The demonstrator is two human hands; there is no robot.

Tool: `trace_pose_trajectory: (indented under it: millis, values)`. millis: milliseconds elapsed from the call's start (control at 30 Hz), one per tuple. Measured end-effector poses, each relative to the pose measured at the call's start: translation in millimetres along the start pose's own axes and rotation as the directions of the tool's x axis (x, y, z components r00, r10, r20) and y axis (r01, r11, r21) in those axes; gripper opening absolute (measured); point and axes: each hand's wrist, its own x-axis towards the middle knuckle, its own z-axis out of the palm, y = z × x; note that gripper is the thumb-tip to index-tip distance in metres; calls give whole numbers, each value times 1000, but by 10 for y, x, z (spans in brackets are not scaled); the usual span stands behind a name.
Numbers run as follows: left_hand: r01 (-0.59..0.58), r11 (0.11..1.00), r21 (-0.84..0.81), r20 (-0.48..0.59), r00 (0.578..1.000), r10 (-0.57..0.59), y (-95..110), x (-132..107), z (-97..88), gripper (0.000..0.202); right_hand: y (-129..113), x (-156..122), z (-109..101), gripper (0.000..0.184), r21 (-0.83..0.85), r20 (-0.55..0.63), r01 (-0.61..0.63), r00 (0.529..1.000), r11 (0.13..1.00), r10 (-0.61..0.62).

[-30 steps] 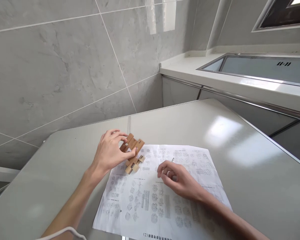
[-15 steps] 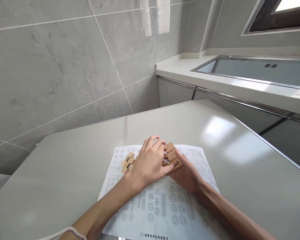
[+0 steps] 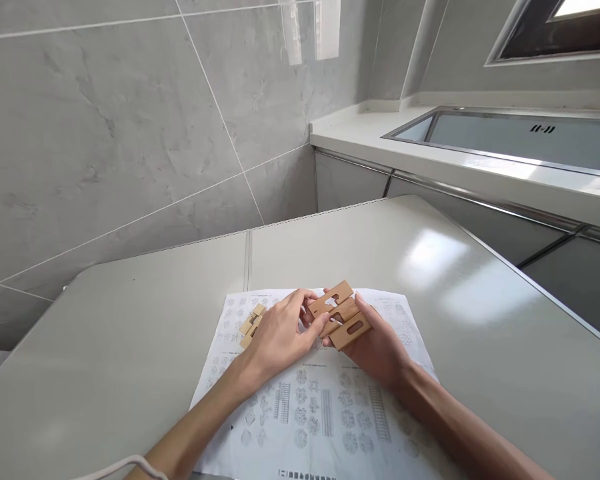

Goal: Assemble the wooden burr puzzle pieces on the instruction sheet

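Three flat wooden puzzle bars (image 3: 343, 315) with notches lie side by side across the fingers of my right hand (image 3: 377, 347), which is cupped under them just above the paper. My left hand (image 3: 280, 332) pinches the near end of the bars between thumb and fingers. Two more notched wooden pieces (image 3: 250, 323) rest on the sheet just left of my left hand. Under everything lies a printed instruction sheet (image 3: 320, 407) covered in small puzzle diagrams.
The sheet lies on a grey table (image 3: 130, 347) with a seam down its middle. A tiled wall (image 3: 105, 133) stands behind. To the right is a white counter (image 3: 480, 173) with a steel sink (image 3: 520, 133). A white cable (image 3: 125, 463) crosses my left forearm.
My left hand carried several bars from the pile at left across to my right hand. Both hands now grip them, raised and fanned, while two pieces stayed behind on the sheet.
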Motion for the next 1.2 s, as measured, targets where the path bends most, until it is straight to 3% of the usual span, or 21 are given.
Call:
trace_pose_trajectory:
  millis: [133, 300, 467, 800, 967, 1200]
  values:
    - [31, 998, -52, 3, 1000, -31, -39, -23, 34, 29, 25, -5, -23, 48, -32, -34, -18, 999, 999, 17]
    - [93, 984, -154, -80, 991, -106, -73, -69, 134, 43, 16, -12, 5, 47, -46, -75, 3, 997, 999, -7]
    - [104, 955, -276, -23, 993, -114, -51, -99, 201, 44, 17, -12, 6, 43, -44, -111, 16, 994, 999, -21]
    - [121, 870, -478, -8, 990, -142, -141, -109, 363, 47, 52, 20, -50, 43, -53, -165, 42, 985, 998, -50]
    - [149, 785, -602, 26, 986, -167, -126, -109, 372, 49, 38, 10, -55, 38, -80, -144, 32, 989, 996, -44]
    - [114, 763, -636, 9, 990, -140, -108, -181, 349, 51, 40, 9, -83, 30, -135, -184, 29, 981, 990, -54]
